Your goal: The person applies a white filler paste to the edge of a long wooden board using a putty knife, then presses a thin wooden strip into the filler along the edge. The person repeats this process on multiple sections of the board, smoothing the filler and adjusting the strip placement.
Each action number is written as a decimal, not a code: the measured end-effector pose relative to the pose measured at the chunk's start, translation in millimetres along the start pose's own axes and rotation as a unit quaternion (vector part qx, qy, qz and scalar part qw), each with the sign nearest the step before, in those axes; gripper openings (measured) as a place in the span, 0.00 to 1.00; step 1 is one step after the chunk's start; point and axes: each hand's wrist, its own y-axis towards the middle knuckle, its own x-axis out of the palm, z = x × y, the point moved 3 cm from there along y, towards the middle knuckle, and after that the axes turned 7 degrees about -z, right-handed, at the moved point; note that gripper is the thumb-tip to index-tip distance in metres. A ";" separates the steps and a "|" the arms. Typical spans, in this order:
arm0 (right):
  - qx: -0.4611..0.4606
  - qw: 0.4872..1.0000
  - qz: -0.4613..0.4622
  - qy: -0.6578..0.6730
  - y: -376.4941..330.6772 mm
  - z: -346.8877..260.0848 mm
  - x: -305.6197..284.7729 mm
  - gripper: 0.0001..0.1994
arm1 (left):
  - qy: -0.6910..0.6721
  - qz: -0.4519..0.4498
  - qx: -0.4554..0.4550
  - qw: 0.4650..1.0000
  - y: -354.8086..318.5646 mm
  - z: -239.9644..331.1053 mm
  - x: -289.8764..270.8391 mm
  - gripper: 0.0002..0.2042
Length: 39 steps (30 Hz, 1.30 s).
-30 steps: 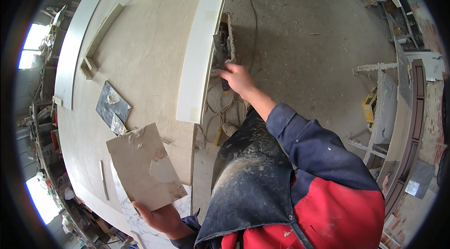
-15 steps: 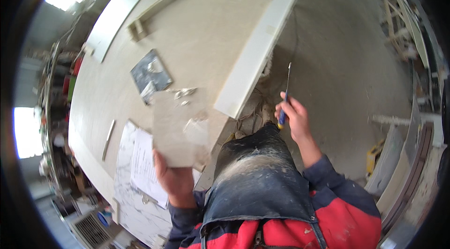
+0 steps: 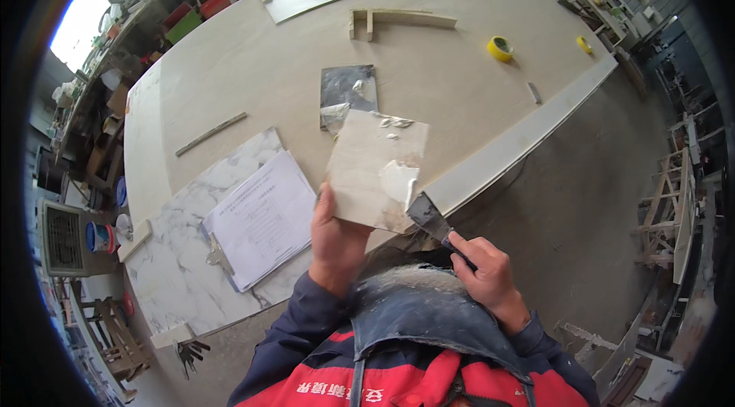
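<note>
My left hand (image 3: pixel 337 246) is closed on the near edge of a flat beige square board (image 3: pixel 364 169), thumb along its side. A patch of white putty (image 3: pixel 396 181) lies near the board's right side, with small dabs of it by the far edge. In my right hand (image 3: pixel 491 273) is a putty knife (image 3: pixel 429 215), its dark blade at the board's lower right corner; whether it touches cannot be told. Partly behind the board, a dark grey plate (image 3: pixel 342 85) smeared with white putty lies on the table.
On the large beige table (image 3: pixel 253 78) are a clipboard with papers (image 3: pixel 264 215), a marble-patterned slab (image 3: pixel 176 269), a thin strip (image 3: pixel 211 134), a wooden frame piece (image 3: pixel 409 19) and a yellow tape roll (image 3: pixel 500 49). Long white panels (image 3: pixel 521 143) line its edges. A black glove (image 3: pixel 190 353) hangs nearby.
My view has swung, so the table sits differently. The putty knife in my right hand has come from the right, away from the board, to the board's corner. My left hand still holds the board.
</note>
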 end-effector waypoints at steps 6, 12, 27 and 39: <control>0.178 0.958 -0.021 0.224 -3.1 18.9 -4.7 0.18 | -0.030 -0.031 0.058 0.997 -1.6 27.8 3.2 0.31; 0.265 0.727 -0.137 0.618 24.6 27.6 13.9 0.13 | -0.084 -0.075 -0.041 0.993 23.6 0.9 13.9 0.30; 0.399 0.678 0.197 0.585 -107.6 138.6 -33.0 0.12 | 0.090 0.052 -0.117 0.988 279.7 -95.2 20.3 0.28; 0.392 0.730 0.070 0.555 -19.1 301.1 -134.1 0.14 | 0.104 0.256 -0.082 0.958 406.4 -174.1 42.1 0.33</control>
